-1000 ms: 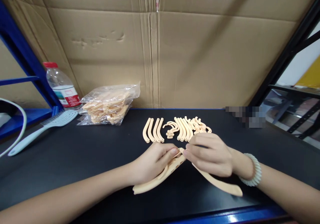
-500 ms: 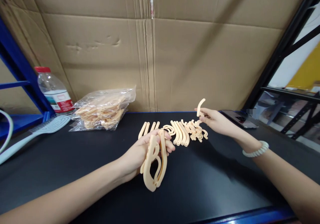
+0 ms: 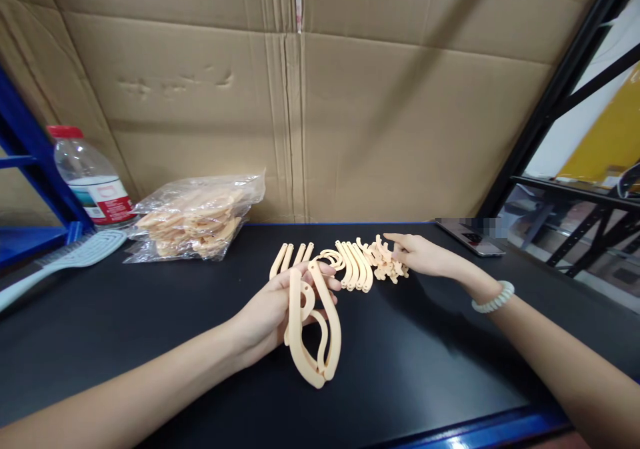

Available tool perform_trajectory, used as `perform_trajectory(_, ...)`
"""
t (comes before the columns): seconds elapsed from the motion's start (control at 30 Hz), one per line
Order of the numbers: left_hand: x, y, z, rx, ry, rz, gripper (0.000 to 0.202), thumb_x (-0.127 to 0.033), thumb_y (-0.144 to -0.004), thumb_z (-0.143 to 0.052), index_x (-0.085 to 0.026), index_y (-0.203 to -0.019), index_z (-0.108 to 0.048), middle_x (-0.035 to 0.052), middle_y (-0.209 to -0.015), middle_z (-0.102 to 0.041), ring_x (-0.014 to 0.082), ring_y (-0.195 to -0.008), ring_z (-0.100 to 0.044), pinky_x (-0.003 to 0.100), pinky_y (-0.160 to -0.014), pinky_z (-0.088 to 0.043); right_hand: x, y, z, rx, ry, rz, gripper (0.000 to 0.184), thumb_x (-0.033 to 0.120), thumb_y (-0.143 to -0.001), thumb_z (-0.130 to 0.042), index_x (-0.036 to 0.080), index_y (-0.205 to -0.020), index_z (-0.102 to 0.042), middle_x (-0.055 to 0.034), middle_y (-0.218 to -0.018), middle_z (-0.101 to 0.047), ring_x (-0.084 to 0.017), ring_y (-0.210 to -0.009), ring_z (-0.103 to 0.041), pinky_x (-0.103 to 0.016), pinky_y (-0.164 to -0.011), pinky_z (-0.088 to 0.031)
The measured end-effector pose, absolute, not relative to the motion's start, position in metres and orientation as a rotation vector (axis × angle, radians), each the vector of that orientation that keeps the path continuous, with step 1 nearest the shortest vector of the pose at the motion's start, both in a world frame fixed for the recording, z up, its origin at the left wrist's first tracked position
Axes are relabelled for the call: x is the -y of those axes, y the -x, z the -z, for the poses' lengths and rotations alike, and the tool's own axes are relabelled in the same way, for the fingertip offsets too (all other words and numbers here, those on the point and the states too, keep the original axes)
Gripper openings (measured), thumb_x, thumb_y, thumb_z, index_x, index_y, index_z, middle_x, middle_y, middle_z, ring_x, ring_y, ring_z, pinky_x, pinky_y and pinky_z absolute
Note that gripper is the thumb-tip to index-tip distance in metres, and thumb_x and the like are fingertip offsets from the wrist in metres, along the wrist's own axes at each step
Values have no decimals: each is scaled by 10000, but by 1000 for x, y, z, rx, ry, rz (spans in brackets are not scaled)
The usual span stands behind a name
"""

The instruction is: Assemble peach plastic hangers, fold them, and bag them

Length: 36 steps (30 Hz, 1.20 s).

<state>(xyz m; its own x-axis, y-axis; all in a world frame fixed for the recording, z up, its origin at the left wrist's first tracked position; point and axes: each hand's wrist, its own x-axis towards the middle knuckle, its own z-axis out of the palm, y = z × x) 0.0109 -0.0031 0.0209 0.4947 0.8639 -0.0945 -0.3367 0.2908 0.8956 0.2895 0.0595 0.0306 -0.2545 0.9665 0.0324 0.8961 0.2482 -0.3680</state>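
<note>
My left hand (image 3: pixel 273 312) is closed round the upper end of a cream plastic folding clothes hanger (image 3: pixel 333 332), its long curved arms hanging down and meeting at the bottom. A ring and a thinner curved piece show between the arms. At the right, my right hand (image 3: pixel 423 254) reaches over a heap of small curved hook pieces (image 3: pixel 387 265), index finger stretched out and thumb down among them. No separate piece shows clearly in its fingers. Beside the heap lies a row of long curved arms (image 3: pixel 357 269). Rings (image 3: pixel 333 259) lie left of that row.
More long arms (image 3: pixel 283 259) lie farther left, partly behind my left hand. A clear bag of cream parts (image 3: pixel 197 219) sits near the cardboard wall (image 3: pixel 400 135). Left of it are a bottle (image 3: pixel 95 185) and a hairbrush (image 3: pixel 75 257). A phone (image 3: pixel 473 239) lies at the back right.
My right hand has come down onto the heap; the curved piece raised in its fingers before no longer shows there. The hanger in my left hand has turned and its arms spread slightly wider.
</note>
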Motion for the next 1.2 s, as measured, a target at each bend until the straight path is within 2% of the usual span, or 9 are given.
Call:
perform_trajectory(0.13, 3, -10, -18, -674, -943, -878, 215, -53, -766, -596, -159, -934, -678, 69, -891, -680, 170, -789, -642, 257, -702, -532, -59, -296, -32, 2313, 1699, -207, 449, 155, -837, -419, 75, -1253, -570, -103, -809, -709, -216, -762, -653, -302, -720, -497)
perform_trajectory(0.23, 3, -10, -15, -686, -931, -873, 207, -63, -772, -600, -163, -936, -678, 65, -890, -685, 165, -783, -644, 255, -699, -528, -57, -299, -34, 2351, 1559, -55, 392, 300, -878, -476, 106, -1191, -609, -132, -943, -691, -266, -889, -636, -399, -813, -492)
perform_trajectory(0.33, 2, -10, -13, -698, -927, -860, 187, -72, -775, -597, -162, -918, -677, 62, -877, -688, 159, -765, -642, 254, -687, -526, -53, -297, -35, 2508, 1275, -72, 586, 429, -790, -646, 146, -1289, -530, -144, -1215, -584, -288, -1139, -527, -447, -969, -420)
perform_trajectory(0.43, 2, -11, -14, -712, -926, -861, 169, -88, -783, -598, -160, -915, -674, 58, -858, -685, 154, -750, -637, 252, -680, -525, -52, -294, -31, 2656, 1114, -245, 654, 363, -750, -712, 182, -1335, -481, -129, -1369, -474, -265, -1257, -442, -435, -1060, -342)
perform_trajectory(0.57, 2, -12, -15, -722, -922, -866, 125, -150, -820, -592, -155, -917, -670, 65, -857, -681, 152, -735, -630, 249, -656, -519, -57, -293, -25, 2678, 1132, -389, 563, 298, -797, -675, 193, -1319, -491, -108, -1351, -510, -240, -1228, -481, -409, -1050, -357)
perform_trajectory(0.77, 4, -12, -18, -748, -883, -867, 137, -162, -808, -612, -148, -931, -670, 71, -848, -685, 160, -725, -633, 270, -665, -526, -68, -299, -22, 2627, 1166, -380, 394, 289, -876, -576, 201, -1259, -546, -93, -1263, -581, -225, -1136, -546, -384, -980, -416)
perform_trajectory(1.03, 4, -13, -21, -786, -851, -875, 218, -80, -797, -571, -150, -976, -674, 71, -830, -697, 162, -735, -639, 253, -631, -522, -70, -306, -22, 2607, 1182, -279, 479, 427, -871, -572, 186, -1284, -541, -135, -1364, -471, -261, -1273, -425, -426, -1055, -344)
perform_trajectory(1.13, 5, -13, -21, -769, -846, -880, 224, -67, -795, -557, -149, -962, -681, 76, -844, -701, 167, -747, -641, 270, -655, -527, -63, -298, -27, 2592, 1158, -255, 450, 434, -849, -605, 176, -1217, -595, -137, -1286, -516, -250, -1166, -501, -405, -983, -409)
perform_trajectory(1.2, 5, -13, -21, -767, -838, -881, 225, -66, -803, -546, -150, -959, -683, 75, -831, -699, 168, -744, -641, 276, -660, -530, -61, -292, -26, 2599, 1128, -255, 349, 396, -852, -611, 174, -1118, -647, -122, -1188, -571, -234, -1081, -541, -390, -927, -443)
